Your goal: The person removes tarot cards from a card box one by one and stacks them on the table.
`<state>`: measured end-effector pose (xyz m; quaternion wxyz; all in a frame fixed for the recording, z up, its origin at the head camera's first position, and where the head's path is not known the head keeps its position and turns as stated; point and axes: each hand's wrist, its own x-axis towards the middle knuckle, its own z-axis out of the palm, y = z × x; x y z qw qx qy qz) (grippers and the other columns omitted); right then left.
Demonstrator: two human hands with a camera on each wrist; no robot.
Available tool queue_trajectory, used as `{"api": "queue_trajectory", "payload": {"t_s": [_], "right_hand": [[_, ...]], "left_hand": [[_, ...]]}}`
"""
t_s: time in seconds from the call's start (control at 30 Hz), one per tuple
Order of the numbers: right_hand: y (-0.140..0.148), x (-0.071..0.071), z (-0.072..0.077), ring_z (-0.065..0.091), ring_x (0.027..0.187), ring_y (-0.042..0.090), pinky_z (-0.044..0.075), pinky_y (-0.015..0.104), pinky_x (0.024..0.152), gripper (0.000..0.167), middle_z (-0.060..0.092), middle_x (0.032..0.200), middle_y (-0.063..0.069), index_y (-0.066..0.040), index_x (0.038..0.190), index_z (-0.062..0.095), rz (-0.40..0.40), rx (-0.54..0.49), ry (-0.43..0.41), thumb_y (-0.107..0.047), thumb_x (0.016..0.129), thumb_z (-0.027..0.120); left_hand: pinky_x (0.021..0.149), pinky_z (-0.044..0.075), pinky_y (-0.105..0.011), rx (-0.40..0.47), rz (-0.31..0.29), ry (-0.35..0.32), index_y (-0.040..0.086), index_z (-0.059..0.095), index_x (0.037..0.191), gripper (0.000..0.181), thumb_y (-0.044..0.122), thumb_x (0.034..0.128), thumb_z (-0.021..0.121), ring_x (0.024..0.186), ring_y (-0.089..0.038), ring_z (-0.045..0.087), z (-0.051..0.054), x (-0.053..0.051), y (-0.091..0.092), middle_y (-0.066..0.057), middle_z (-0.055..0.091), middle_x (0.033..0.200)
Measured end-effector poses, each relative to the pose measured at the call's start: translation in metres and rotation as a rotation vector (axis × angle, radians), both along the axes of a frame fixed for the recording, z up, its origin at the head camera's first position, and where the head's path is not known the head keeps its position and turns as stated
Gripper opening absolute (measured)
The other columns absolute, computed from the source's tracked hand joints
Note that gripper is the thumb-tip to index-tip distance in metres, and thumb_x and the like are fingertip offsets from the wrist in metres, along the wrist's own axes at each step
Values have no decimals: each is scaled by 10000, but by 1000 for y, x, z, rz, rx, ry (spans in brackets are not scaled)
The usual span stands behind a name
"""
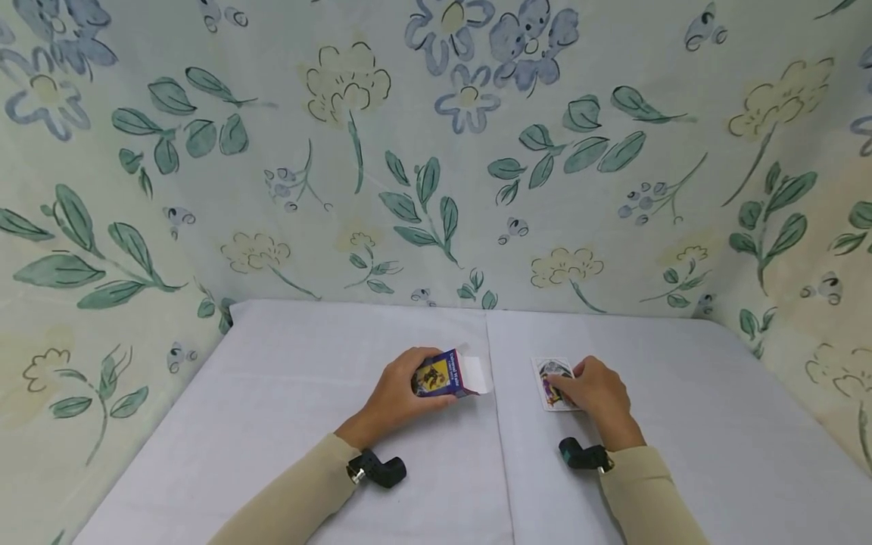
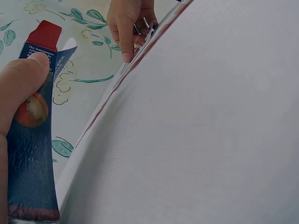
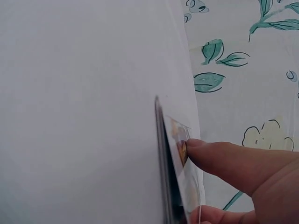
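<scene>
My left hand (image 1: 398,390) grips a dark blue card box (image 1: 436,375) above the table, its white flap standing open towards the right. In the left wrist view, the thumb (image 2: 28,74) lies along the printed narrow side of the box (image 2: 35,172), near its red end. To the right, my right hand (image 1: 599,390) pinches picture cards (image 1: 555,390) at the table. The right wrist view shows the thumb (image 3: 219,156) on the face of the top card (image 3: 180,140). Beneath it a thin stack of cards (image 3: 162,154) appears edge-on, with a gap in between. Most right fingers are hidden.
A white cloth (image 1: 306,341) with a crease down its middle covers the table. Behind and at the sides hangs a floral fabric (image 1: 422,189). Black wrist cameras (image 1: 381,469) sit on both wrists, over beige sleeves (image 1: 300,492).
</scene>
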<state>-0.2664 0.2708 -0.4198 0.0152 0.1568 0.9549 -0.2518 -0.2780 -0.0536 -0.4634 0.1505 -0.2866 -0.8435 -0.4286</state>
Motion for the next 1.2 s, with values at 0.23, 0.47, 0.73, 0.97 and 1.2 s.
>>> {"api": "queue_trajectory", "payload": {"t_s": [0.23,0.47,0.73,0.97,1.2], "right_hand": [[0,0,2,504,795,319,397,370,642,523,569,892,185,42,1044,522,-5,-10,-5,-403,842,705],[1,-1,0,505,789,320,402,356,623,491,574,882,188,53,1040,538,1,-5,19,-370,850,703],[0,-1,1,510,800,324,411,355,623,446,582,884,193,51,1035,560,-14,-3,24,-331,854,704],[0,-1,5,511,781,310,411,356,617,413,581,842,168,43,1030,567,-18,-3,20,-314,866,694],[0,0,3,514,797,311,420,350,623,395,590,863,173,38,1027,572,-19,-7,16,-300,862,693]], "left_hand": [[867,483,-296,-1,3,-12,182,529,1308,725,564,739,765,1022,-72,515,2,0,0,67,570,1239],[863,478,-289,2,0,-14,200,526,1309,715,538,733,783,1014,-66,513,3,0,0,73,569,1231],[872,485,-297,-2,2,-9,193,525,1309,717,553,739,770,1028,-77,516,1,0,0,57,573,1242],[847,483,-290,4,-2,14,206,526,1304,714,562,736,768,1006,-70,515,3,-2,1,73,572,1221],[870,486,-302,-2,11,-2,190,526,1310,730,574,736,762,1030,-77,518,0,0,0,58,570,1248]]}}
